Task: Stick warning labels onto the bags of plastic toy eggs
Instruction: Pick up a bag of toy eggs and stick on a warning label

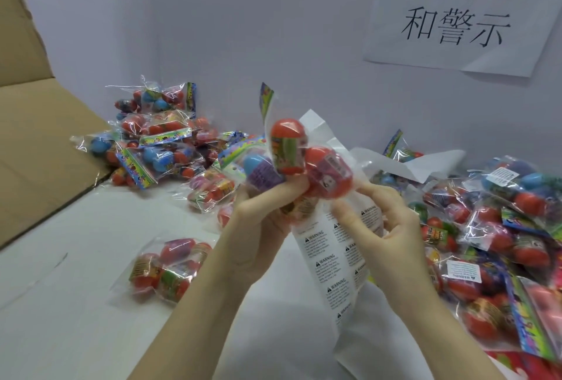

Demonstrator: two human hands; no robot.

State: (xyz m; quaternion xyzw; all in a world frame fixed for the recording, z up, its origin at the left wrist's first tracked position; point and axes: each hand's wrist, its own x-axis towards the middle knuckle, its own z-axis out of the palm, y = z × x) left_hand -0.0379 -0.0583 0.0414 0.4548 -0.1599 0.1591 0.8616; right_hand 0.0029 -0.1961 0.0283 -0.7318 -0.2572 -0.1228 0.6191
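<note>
left fingers point(292, 189) gripping one egg bag point(299, 160), right fingers point(349, 215) pinching one label sheet point(331, 261)

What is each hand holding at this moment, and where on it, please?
Left hand grips a bag of toy eggs by its lower end; right hand pinches the label sheet near its top.

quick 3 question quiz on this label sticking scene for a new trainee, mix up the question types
1. True or false: the left hand grips a bag of toy eggs held up off the table.
2. Multiple choice: the fingers of the right hand are at A) the cardboard box, B) the sheet of warning labels, C) the paper sign on the wall.
3. Fill in: bags that already show a white label lie in the pile on the person's ____ side.

Key: 1 true; 2 B; 3 right.
</note>
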